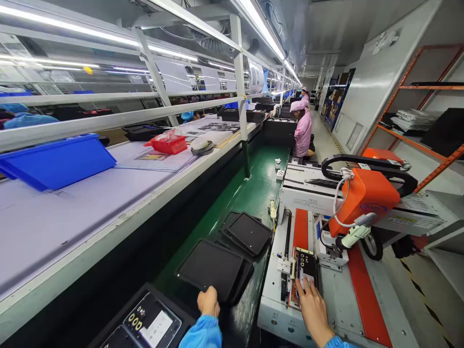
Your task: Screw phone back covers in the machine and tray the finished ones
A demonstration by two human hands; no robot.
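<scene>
My right hand reaches over the white machine bed, fingers stretched out, fingertips touching a dark phone back panel with round camera holes. The panel lies in a fixture on the machine. My left hand is curled closed at the near edge of a black tray; what its fingers hold, if anything, is hidden. Below and left of it, another black tray carries panels, one of them a phone back panel with gold-rimmed holes and a white label.
An orange machine head with cables stands over the bed, right of my right hand. More black trays lie stacked on the green surface. A blue bin and red bin sit on the left bench. A co-worker sits farther along.
</scene>
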